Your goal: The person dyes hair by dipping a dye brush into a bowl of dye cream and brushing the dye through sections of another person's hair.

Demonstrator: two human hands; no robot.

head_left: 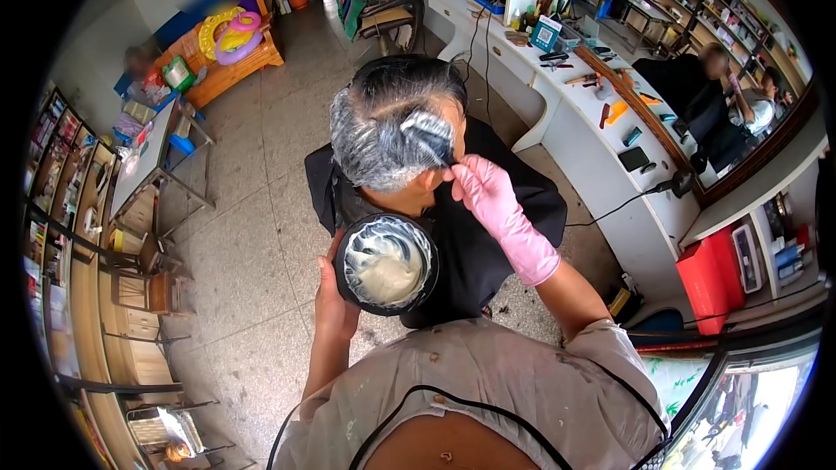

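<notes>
A seated person in a black cape [522, 178] has hair [374, 139] coated with whitish cream on the side and back, while the top is dark. My right hand [488, 196], in a pink glove, pinches the handle of a dark brush [428, 139] whose head lies against the creamy hair above the ear. Bare and ungloved, my left hand [335, 296] holds a black bowl [350, 248] from its left side, just behind the person's neck. Pale cream [387, 270] fills the bowl and smears its inner wall.
A white counter [557, 87] with combs, clippers and cords runs along the right below a mirror [723, 61]. An empty-looking armchair [392, 17] stands ahead. At left are a table [144, 157], shelves and chairs [157, 293]. A wooden bench [261, 48] holds swim rings.
</notes>
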